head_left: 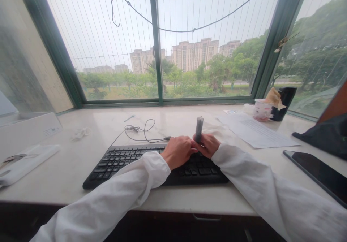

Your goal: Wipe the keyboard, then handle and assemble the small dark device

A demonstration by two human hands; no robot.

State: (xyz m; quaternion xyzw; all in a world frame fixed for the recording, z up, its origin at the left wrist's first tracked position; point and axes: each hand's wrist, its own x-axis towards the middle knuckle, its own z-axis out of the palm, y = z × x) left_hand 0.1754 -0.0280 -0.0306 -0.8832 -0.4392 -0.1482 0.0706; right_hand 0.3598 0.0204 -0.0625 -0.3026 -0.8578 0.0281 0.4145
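A black keyboard [119, 162] lies on the white stone sill in front of me. Over its right half my right hand [208, 144] is closed around a small grey cylinder [199, 128], held upright, its top sticking up above the fingers. My left hand [178, 151] is curled into a loose fist just left of it, knuckles up, fingertips touching the right hand at the base of the cylinder. Whether the left fingers grip anything is hidden. Both arms wear white sleeves.
The keyboard's thin black cable [143, 132] loops behind it. Sheets of paper [255, 132], a plastic cup [261, 109] and a dark mug [284, 103] stand at the right. A dark tablet [317, 171] lies near the right edge. White packages [24, 159] sit at the left. Large windows rise behind.
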